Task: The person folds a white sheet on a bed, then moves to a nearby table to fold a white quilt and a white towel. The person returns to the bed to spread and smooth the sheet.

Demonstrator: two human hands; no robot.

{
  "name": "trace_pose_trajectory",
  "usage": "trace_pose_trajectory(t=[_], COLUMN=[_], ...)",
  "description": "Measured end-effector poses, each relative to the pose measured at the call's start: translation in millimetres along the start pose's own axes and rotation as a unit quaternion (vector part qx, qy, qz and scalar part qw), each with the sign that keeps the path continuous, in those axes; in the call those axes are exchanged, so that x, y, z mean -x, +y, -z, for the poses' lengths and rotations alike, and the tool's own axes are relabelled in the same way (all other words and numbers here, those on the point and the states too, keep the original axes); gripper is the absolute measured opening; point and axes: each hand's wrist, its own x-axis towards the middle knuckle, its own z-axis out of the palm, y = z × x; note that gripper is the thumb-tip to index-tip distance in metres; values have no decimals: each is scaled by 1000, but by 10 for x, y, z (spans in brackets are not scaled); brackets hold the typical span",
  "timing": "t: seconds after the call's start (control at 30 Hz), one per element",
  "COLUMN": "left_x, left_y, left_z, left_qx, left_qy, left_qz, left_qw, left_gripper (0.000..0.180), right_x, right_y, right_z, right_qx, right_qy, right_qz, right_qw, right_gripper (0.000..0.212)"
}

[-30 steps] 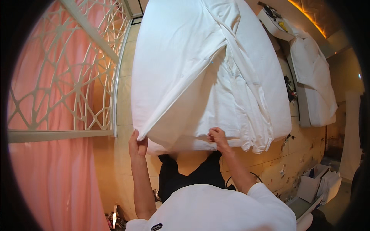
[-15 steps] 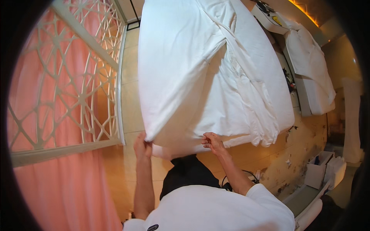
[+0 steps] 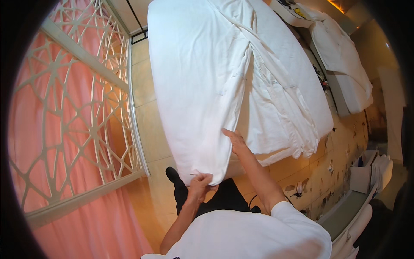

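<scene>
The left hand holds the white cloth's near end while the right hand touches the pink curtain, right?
Not the pink curtain: the head view shows the right hand at the edge of the white cloth, while the left hand holds its near end.

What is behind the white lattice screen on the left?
Through the openings of the lattice screen, mostly a pink curtain shows, continuing below the frame. Whatever lies beyond the curtain is covered and cannot be seen.
</scene>
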Motion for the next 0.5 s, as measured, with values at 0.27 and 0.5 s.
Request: trace_pose_trajectory(t=[0.27, 0.5], left_x=[-186, -380], left_y=[655, 1146], left_z=[660, 1766], left_qx=[-128, -136], left_qy=[-184, -67], left_qz=[90, 9], left_qw=[970, 988], left_gripper=[30, 27], right_x=[-38, 93], right_y=[147, -22], right_z=[-90, -120], right_qx=[-137, 73], right_qy=[158, 257], right_qz=[21, 197], right_qw=[978, 943], right_gripper=[40, 36])
